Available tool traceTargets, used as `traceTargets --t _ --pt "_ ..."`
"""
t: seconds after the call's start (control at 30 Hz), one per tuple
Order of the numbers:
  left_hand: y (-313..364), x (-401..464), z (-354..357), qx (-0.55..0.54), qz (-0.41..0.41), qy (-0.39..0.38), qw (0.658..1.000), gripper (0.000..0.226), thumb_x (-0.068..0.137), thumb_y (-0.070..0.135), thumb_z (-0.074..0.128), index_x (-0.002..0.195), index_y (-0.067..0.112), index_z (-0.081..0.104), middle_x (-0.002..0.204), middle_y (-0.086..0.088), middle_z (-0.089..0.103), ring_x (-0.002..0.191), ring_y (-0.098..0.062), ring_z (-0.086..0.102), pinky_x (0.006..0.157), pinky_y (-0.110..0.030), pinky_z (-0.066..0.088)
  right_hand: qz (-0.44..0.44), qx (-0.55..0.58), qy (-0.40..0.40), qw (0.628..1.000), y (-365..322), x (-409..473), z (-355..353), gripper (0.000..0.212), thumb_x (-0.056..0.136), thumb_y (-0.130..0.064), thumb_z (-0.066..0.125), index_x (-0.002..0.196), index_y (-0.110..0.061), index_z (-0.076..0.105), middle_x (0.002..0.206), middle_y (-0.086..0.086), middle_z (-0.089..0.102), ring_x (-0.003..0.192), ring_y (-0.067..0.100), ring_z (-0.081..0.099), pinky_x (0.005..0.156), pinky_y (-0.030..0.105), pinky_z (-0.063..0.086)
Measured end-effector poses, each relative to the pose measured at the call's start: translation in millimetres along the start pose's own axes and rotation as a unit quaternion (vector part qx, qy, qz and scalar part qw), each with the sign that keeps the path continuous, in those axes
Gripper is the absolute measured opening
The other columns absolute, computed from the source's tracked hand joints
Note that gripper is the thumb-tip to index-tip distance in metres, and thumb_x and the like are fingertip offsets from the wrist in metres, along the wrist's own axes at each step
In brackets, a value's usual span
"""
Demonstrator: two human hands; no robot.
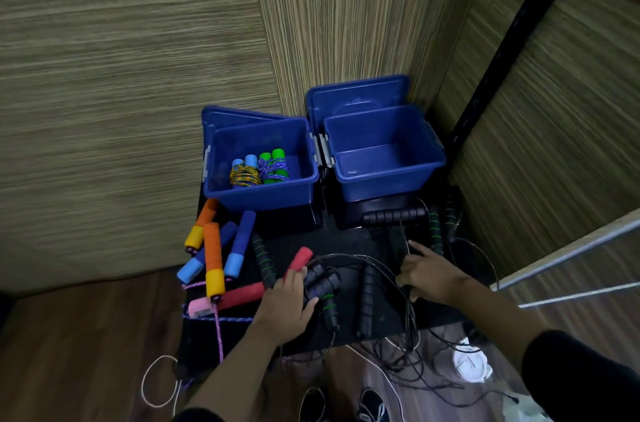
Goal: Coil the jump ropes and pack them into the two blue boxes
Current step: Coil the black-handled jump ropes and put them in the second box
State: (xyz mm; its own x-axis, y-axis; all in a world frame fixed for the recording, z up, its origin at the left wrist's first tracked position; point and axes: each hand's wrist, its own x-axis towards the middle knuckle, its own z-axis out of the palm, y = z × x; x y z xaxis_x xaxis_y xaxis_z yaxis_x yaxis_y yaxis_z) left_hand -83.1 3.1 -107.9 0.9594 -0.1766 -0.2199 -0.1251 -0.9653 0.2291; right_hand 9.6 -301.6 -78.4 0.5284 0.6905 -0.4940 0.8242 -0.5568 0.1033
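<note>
Nearest, the left hand rests with fingers spread on black ribbed plastic jump-rope handles, while the right hand, fingers loosely curled, touches the thin black cords; whether it pinches one I cannot tell. Those cords look light, limp and tangle-prone, spilling over the black desk edge, so the stiff handles seem the best hold. Left of the left hand lie foam-handled ropes. Beyond both hands, the left blue plastic box holds two coiled ropes; the right blue box offers open room.
</note>
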Motion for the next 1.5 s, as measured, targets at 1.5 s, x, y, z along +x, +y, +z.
traceTargets --t 1.5 --pt "-179 -51 -182 0.14 -0.063 0.283 0.947 0.05 0.087 0.042 0.039 0.119 0.015 0.065 0.09 -0.027 0.042 0.058 -0.042 0.05 0.049 -0.047 0.047 0.5 0.188 0.207 0.82 73 -83 -120 0.018 0.092 -0.005 0.045 0.1 0.003 0.059 0.092 0.023 0.063 0.086 0.041 0.063 0.065 0.037 0.046"
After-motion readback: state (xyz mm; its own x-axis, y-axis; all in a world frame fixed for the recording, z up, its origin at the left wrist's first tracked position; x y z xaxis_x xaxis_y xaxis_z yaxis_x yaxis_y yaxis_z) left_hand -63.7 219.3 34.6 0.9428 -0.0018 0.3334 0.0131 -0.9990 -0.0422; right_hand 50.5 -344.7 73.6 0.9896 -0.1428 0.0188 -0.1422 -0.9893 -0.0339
